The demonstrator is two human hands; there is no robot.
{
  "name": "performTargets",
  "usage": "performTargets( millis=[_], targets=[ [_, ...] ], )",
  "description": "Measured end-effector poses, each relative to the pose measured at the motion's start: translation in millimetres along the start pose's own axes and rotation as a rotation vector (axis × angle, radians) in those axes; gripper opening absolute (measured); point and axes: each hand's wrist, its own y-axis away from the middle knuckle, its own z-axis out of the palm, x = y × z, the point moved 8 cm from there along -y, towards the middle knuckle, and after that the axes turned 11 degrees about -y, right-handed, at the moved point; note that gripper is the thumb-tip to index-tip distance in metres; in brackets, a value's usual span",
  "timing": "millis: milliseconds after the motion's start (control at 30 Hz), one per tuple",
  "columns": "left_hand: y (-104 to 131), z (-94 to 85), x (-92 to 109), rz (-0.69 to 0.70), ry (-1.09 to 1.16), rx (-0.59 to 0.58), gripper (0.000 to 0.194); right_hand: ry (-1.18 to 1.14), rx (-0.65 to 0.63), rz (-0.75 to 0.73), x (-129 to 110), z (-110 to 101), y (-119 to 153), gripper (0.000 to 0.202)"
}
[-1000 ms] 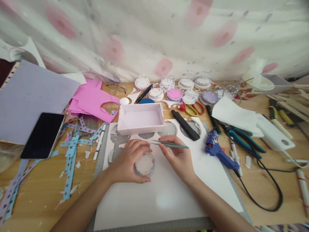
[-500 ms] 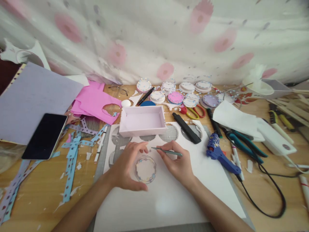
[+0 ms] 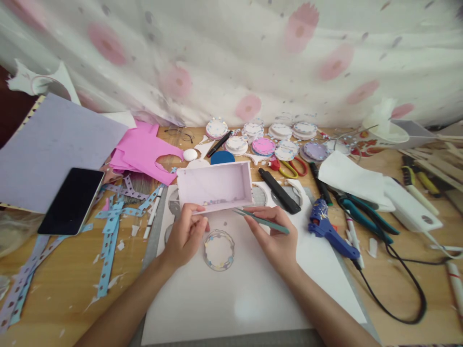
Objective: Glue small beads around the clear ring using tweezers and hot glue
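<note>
Low centre of frame: one decorated ring (image 3: 218, 249) lies on the white sheet (image 3: 253, 294), its rim only partly dotted. Left hand (image 3: 186, 236) pinches and tips the pink tray (image 3: 215, 186), apparently holding small pieces. Right hand (image 3: 277, 238) is closed on green tweezers (image 3: 261, 220). Finished discs (image 3: 264, 137) line the counter's far edge.

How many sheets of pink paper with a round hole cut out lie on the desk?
1. The pink paper lies at the back left, between the lilac sheet and the box; its cut shows bare desk. More may be hidden under it.
</note>
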Motion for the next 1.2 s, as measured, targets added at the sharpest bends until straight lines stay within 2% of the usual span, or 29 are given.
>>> performTargets(
  millis=[167, 300, 500, 633, 800, 900, 967, 1100, 1200],
  targets=[
    [1.7, 1.9, -0.7, -0.002, 0.022, -0.012, 0.017, -0.109, 0.001, 0.068, 4.0, -1.7, -1.1, 0.014],
    [0.3, 2.2, -2.0, -0.028, 0.035, -0.012, 0.014, -0.201, -0.052, 0.122, 4.3, 2.0, -2.6, 0.012],
    [-0.6, 2.1, -6.4, -0.08, 0.049, 0.002, 0.012, -0.221, -0.107, 0.182, 8.5, 8.4, -4.0, 0.011],
    [-0.4, 1.7, -5.5, -0.075, 0.054, 0.006, 0.012, -0.205, -0.155, 0.163, 6.6, 11.1, -2.8, 0.01],
    [1.2, -1.0, -3.1, -0.048, -0.042, 0.016, 0.012, -0.115, -0.18, 0.079, -9.1, 16.0, -6.6, 0.008],
    [1.3, -2.2, -2.5, -0.045, -0.09, 0.021, 0.011, 0.009, -0.215, -0.014, -20.5, 28.5, -14.3, 0.016],
    [0.9, -2.5, -2.2, -0.046, -0.113, 0.022, 0.012, 0.114, -0.299, -0.062, -22.7, 44.6, -20.3, 0.019],
    [0.2, -2.8, -2.5, -0.047, -0.161, 0.021, 0.014, 0.224, -0.473, -0.035, -9.9, 74.4, -30.0, 0.016],
    [0.4, -2.4, -2.6, -0.033, -0.168, 0.02, 0.014, 0.335, -0.521, -0.009, 0.4, 84.0, -33.4, 0.016]
  ],
)
